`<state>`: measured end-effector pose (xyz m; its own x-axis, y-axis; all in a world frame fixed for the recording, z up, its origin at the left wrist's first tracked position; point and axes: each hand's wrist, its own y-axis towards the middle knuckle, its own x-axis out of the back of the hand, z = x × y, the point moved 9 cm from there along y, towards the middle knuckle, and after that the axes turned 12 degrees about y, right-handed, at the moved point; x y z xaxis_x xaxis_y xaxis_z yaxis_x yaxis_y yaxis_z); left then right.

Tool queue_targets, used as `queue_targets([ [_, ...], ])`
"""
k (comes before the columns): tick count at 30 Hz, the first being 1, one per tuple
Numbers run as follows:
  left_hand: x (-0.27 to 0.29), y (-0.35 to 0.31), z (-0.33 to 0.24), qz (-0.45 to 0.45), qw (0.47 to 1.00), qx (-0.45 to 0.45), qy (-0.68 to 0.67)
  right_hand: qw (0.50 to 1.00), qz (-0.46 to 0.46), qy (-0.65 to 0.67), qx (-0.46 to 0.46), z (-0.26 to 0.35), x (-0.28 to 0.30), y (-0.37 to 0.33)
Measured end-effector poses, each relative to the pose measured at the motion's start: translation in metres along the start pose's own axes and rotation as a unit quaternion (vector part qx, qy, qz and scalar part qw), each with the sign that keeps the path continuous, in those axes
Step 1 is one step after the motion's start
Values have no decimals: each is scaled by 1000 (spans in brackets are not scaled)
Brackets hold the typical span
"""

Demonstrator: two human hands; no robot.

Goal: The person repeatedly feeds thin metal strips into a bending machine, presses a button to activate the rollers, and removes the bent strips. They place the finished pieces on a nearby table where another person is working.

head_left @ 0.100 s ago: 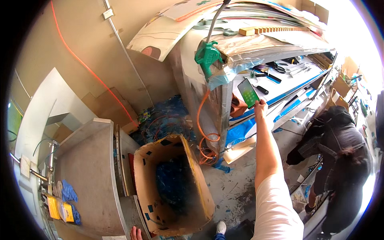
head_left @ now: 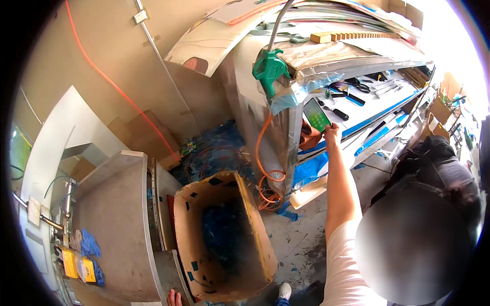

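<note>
My right arm reaches forward to the shelf of a metal rack, and my right hand point(head_left: 333, 133) is closed around the lower edge of a smartphone point(head_left: 317, 117). The phone's lit green screen is tilted up toward me. Just behind it on the white shelf lie a black-handled tool point(head_left: 337, 111) and black-handled scissors point(head_left: 359, 85). Under the phone sits a brown leather-like item point(head_left: 309, 136), partly hidden. At the lower edge, only the fingers of my left hand point(head_left: 174, 298) show, lying flat on the grey metal ledge point(head_left: 166, 270), holding nothing visible.
A large cardboard box point(head_left: 186, 224) with dark blue scraps inside stands before me. On the left is a metal-topped bench point(head_left: 115, 219) with a yellow package point(head_left: 76, 265). A green air gun point(head_left: 269, 70) hangs at the rack's corner. Another person in dark clothes point(head_left: 434, 166) bends at the right.
The view has shifted slightly, and the phone is turned a little in my right hand. At the right, a blurred round patch now covers part of the other person. My left hand stays put.
</note>
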<state>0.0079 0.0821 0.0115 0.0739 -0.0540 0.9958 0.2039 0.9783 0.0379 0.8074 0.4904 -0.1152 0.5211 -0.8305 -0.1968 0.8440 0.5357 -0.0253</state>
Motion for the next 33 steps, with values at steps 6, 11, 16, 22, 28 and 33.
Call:
queue_targets([
  [6,-13,23,-9,2,999,-21,-34,998,35,-23,54,12,2,33],
  [11,-12,11,-10,-1,1000,-3,2,980,51,158,114,44,7,-59],
  [16,-9,8,-11,-22,995,9,-93,982,-59,123,131,18,80,-227],
  [22,15,13,-20,12,995,10,-98,996,-11,-87,-28,-107,197,-505],
  [28,-9,8,-14,-109,990,-55,-75,895,322,-156,-267,-11,214,-744],
  [33,-25,-3,7,-137,990,-28,-13,898,360,-154,-203,94,259,-821],
])
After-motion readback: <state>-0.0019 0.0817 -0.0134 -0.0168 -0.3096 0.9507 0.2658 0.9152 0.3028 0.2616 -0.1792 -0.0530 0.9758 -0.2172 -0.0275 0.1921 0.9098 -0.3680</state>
